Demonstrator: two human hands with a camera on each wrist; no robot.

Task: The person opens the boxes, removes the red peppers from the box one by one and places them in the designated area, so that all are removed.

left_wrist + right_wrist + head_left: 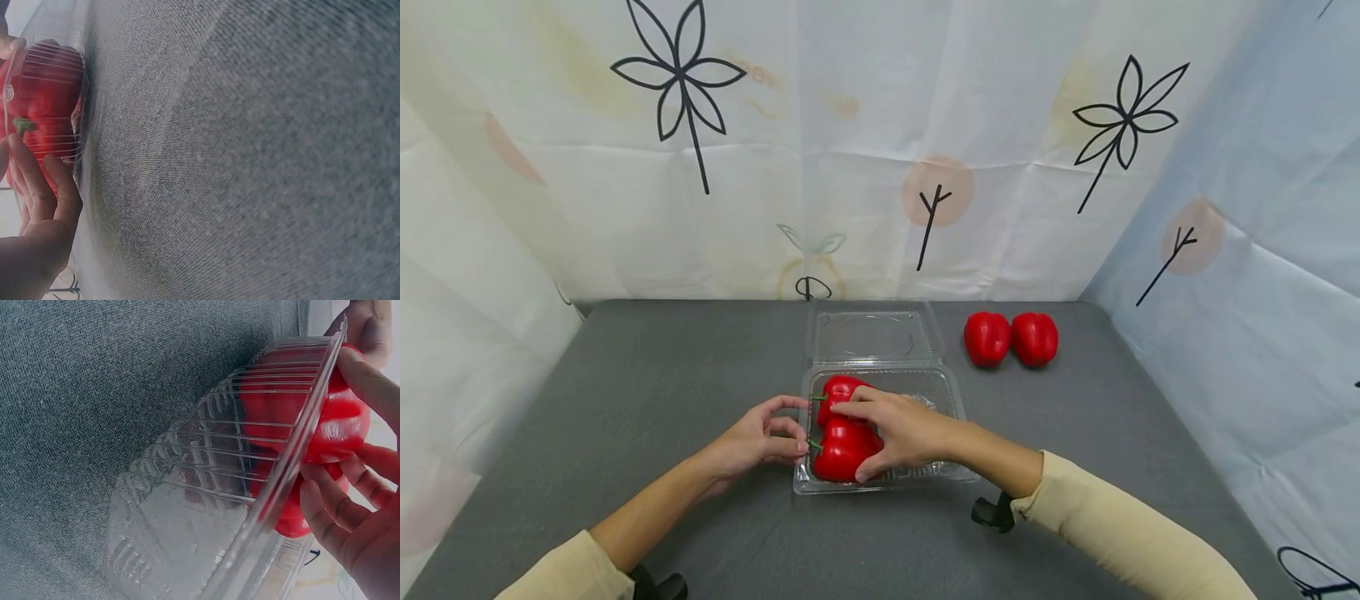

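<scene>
A clear plastic clamshell container lies with its lid folded back, and two red bell peppers with green stems sit in its left part. My right hand holds the nearer bell pepper, thumb on the near side and fingers over the far side. In the right wrist view its fingers reach between this pepper and the farther one. The farther bell pepper is partly covered by that hand in the head view. My left hand rests its fingertips against the container's left rim and outer wall.
Two more red bell peppers, one beside the other, stand at the back right of the grey table. The open lid reaches the back edge. Patterned white cloth hangs behind and along the sides.
</scene>
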